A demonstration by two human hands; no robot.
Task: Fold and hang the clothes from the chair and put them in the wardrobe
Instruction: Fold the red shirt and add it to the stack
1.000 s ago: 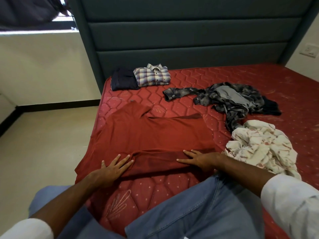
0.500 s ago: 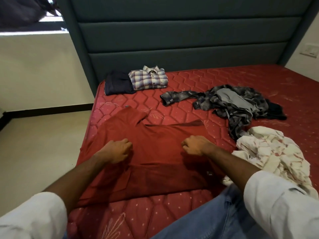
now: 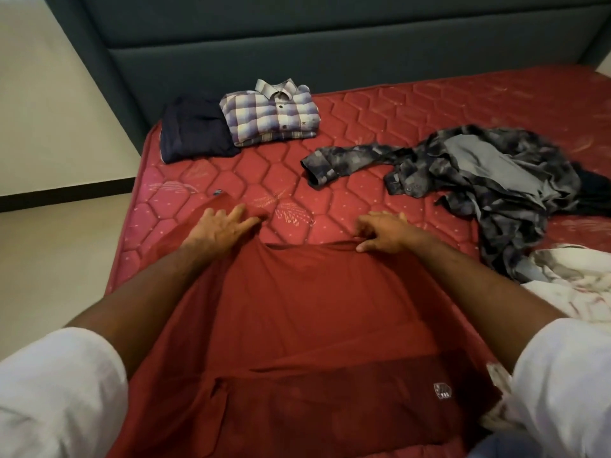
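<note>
We spread the red shirt (image 3: 307,319) flat on the bed (image 3: 363,133), our left hand (image 3: 221,228) pressing it with straight fingers and our right hand (image 3: 385,233) pinching its far edge, likely to square it for folding.

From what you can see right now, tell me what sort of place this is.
Most likely a bedroom. A red quilted mattress lies against a padded teal headboard, and clothes lie on it: a folded plaid shirt and a crumpled grey camouflage shirt.
</note>
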